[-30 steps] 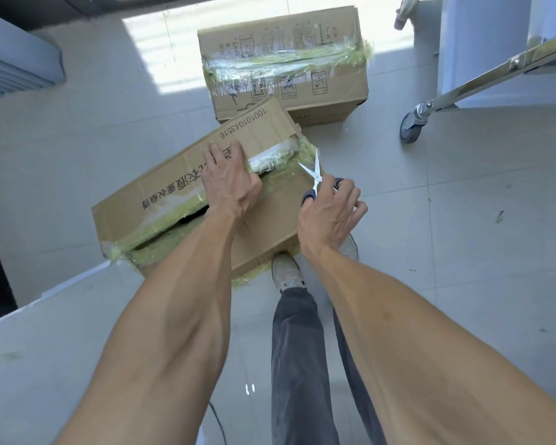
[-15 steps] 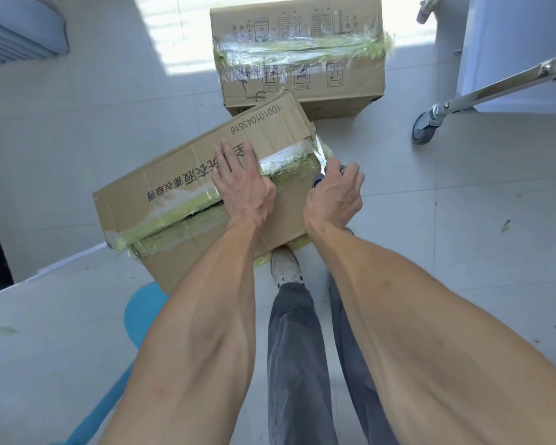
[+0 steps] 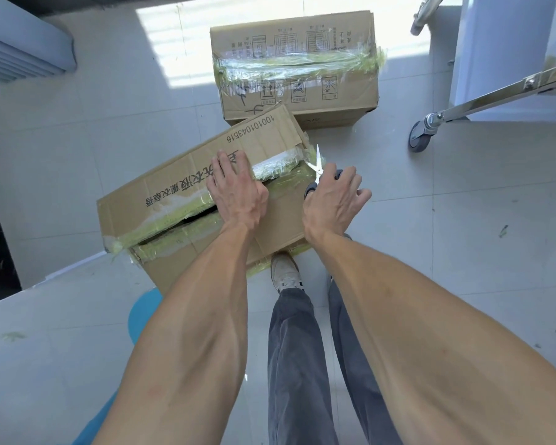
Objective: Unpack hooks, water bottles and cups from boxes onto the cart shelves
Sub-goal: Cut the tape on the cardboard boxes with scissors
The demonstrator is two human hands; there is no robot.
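Box (image 3: 187, 200): left hand (image 3: 238, 194) flat on top, right hand (image 3: 333, 203) grips scissors (image 3: 317, 165).

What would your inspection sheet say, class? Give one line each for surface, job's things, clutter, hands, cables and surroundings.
Surface: pale tiled floor, sunlit patch at top.
Job's things: near box, tape seam partly split; far box behind it, taped shut.
Clutter: small scrap on the tiles.
Hands: left hand presses flat on the near box; right hand grips scissors at the box's taped end.
Cables: nothing seen.
Surroundings: cart caster and metal rail at right; blue object at lower left.
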